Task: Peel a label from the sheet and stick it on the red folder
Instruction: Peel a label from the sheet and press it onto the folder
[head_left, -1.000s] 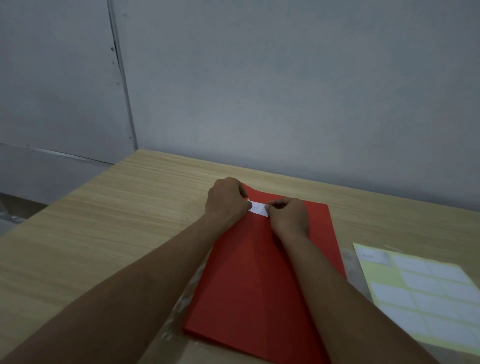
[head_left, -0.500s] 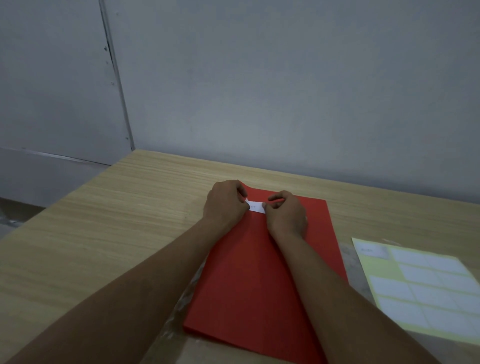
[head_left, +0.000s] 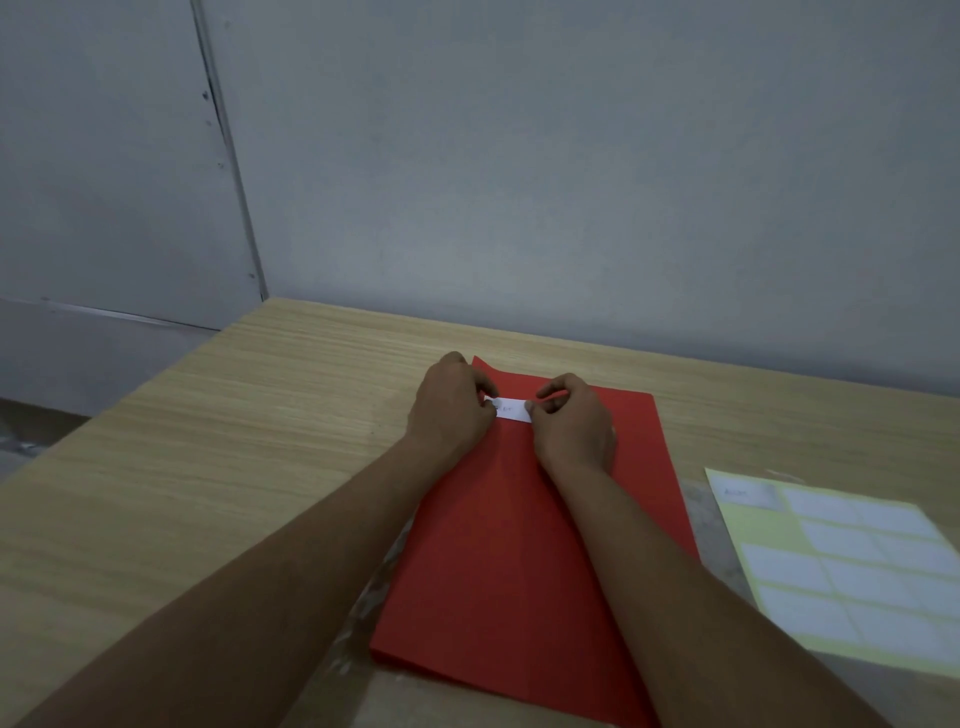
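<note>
The red folder (head_left: 498, 561) lies flat on the wooden table, long side running away from me. A small white label (head_left: 511, 409) with faint writing lies against the folder near its far edge. My left hand (head_left: 452, 410) pinches the label's left end with curled fingers. My right hand (head_left: 574, 423) pinches its right end. Both hands rest on the folder. The yellow label sheet (head_left: 852, 571) with several white labels lies to the right of the folder; one slot near its top left is bare.
The wooden table (head_left: 208, 467) ends at a grey wall just behind the folder. Its left edge drops off toward the floor. A pale worn patch shows on the tabletop beside the folder's lower left corner.
Both hands with the label have shifted slightly toward the folder's far edge. The hands stay on the label's two ends. The camera view moved a little.
</note>
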